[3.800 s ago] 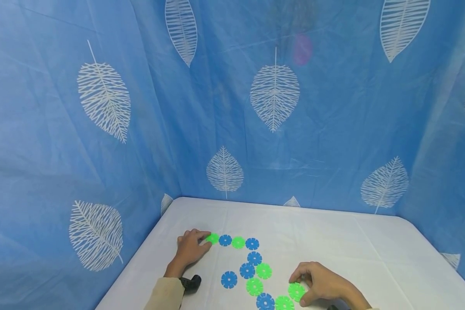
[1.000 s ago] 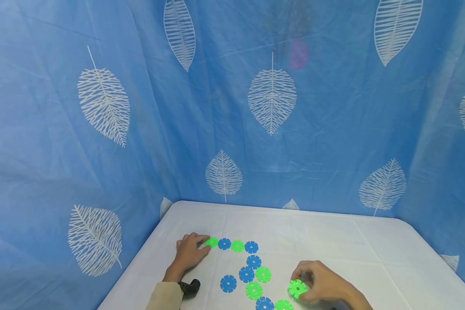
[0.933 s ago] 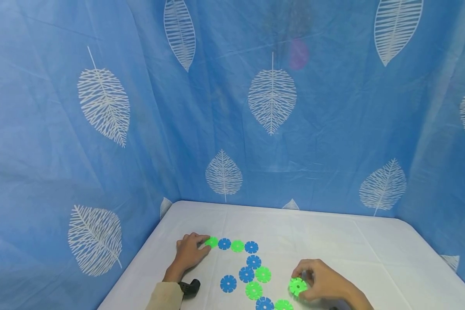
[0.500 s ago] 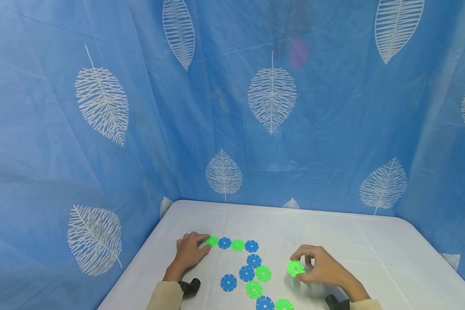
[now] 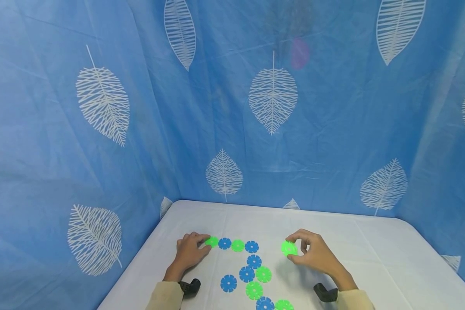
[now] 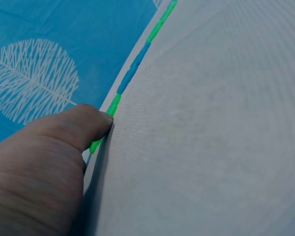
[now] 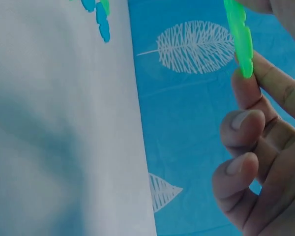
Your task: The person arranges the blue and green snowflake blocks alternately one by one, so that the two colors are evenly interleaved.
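In the head view my right hand (image 5: pixel 313 253) pinches a green notched disc (image 5: pixel 289 248) between thumb and fingers, lifted off the white table. The right wrist view shows this green disc (image 7: pixel 242 39) edge-on, with the other fingers loosely curled below it. At the left end of a row of discs, my left hand (image 5: pixel 190 252) holds a green notched disc (image 5: pixel 213 242) by its edges, flat on the table. The left wrist view has the thumb (image 6: pixel 101 120) against that disc's rim. Beside it in the row lie a blue disc (image 5: pixel 224 243), a green disc (image 5: pixel 238 246) and another blue disc (image 5: pixel 252 246).
From the row's right end, more blue and green discs (image 5: pixel 254 261) run towards the near edge, down to a green disc (image 5: pixel 284 305) cut by the frame. A single blue disc (image 5: pixel 228 283) lies apart. Blue leaf-patterned curtains (image 5: pixel 273 172) enclose the white table (image 5: pixel 333 232).
My right hand has picked up the green disc from beside the near end of the line, raised it and carried it away from me. The left hand stays at its disc.
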`<state>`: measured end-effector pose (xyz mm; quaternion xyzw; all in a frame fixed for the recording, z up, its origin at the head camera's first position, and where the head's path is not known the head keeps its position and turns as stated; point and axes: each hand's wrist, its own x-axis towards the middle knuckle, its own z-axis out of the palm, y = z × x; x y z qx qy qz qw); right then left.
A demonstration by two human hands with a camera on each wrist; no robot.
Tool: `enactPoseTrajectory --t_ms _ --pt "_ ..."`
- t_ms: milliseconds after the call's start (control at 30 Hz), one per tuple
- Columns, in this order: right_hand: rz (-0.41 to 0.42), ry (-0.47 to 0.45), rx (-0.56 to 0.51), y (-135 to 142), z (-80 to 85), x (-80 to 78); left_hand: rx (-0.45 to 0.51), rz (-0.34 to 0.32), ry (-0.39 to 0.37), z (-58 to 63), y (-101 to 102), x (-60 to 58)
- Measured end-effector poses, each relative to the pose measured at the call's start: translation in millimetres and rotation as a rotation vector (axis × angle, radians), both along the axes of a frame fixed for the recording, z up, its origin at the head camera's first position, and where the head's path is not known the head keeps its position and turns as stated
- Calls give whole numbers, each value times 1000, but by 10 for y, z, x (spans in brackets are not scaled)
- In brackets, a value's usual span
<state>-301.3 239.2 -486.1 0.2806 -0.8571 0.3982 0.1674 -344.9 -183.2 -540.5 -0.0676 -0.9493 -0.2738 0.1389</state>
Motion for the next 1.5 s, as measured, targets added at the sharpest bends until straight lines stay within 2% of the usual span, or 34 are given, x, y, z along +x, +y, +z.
enactPoseTrajectory --t_ms 167,533,900,1500 --pt "-65 17 20 -89 -5 -79 3 1 2 -3 -3 0" --pt "-150 -107 -32 -259 -113 -251 -3 3 5 -6 2 -3" --pt "-141 -254 -74 -409 -226 -421 -5 10 -8 -21 1 -12" --pt "-86 -307 3 -618 -389 -589 -4 1 -3 -36 0 -32"
